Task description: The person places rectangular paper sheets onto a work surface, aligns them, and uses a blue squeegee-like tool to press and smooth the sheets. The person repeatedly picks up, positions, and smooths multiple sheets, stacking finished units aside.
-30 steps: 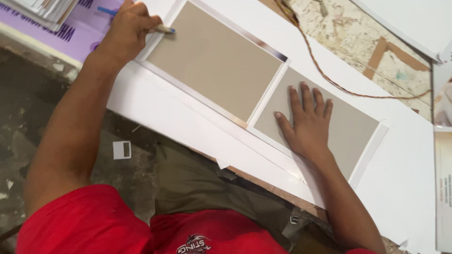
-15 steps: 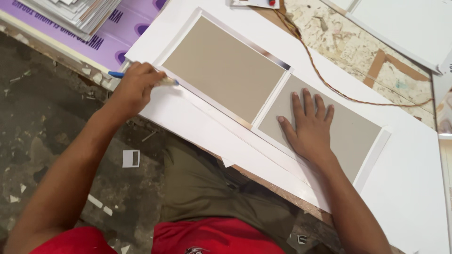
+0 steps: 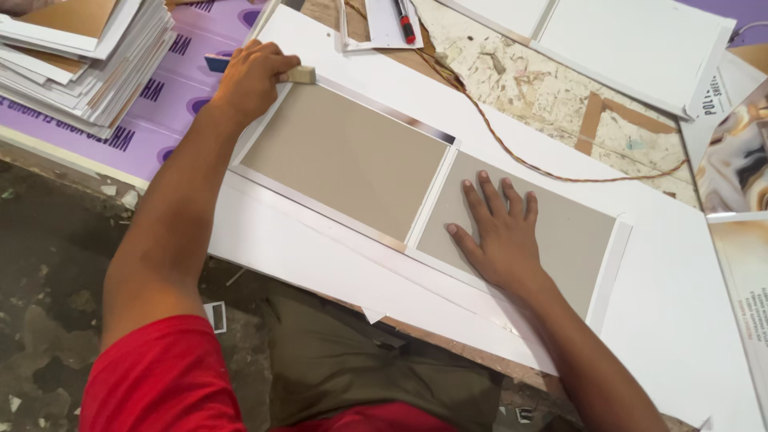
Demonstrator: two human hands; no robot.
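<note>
My left hand (image 3: pixel 252 76) grips a small brush (image 3: pixel 302 74) with a blue handle and pale bristles. The bristles rest at the upper left corner of a grey board (image 3: pixel 352 160). That board lies on a large white sheet (image 3: pixel 304 256), with a white margin around it. A second grey board (image 3: pixel 576 232) lies just to its right on the same sheet. My right hand (image 3: pixel 500 232) lies flat on this board, fingers spread, holding nothing.
A stack of white and brown boards (image 3: pixel 80 56) sits at the upper left on a purple sheet (image 3: pixel 160 120). A red marker (image 3: pixel 404 20) lies at the top, a brown cord (image 3: pixel 512 152) crosses the table, and white panels (image 3: pixel 624 40) lie at the upper right.
My left hand slid the brush down the left board's left edge, then back up to its upper corner. My right hand stayed flat on the right board.
</note>
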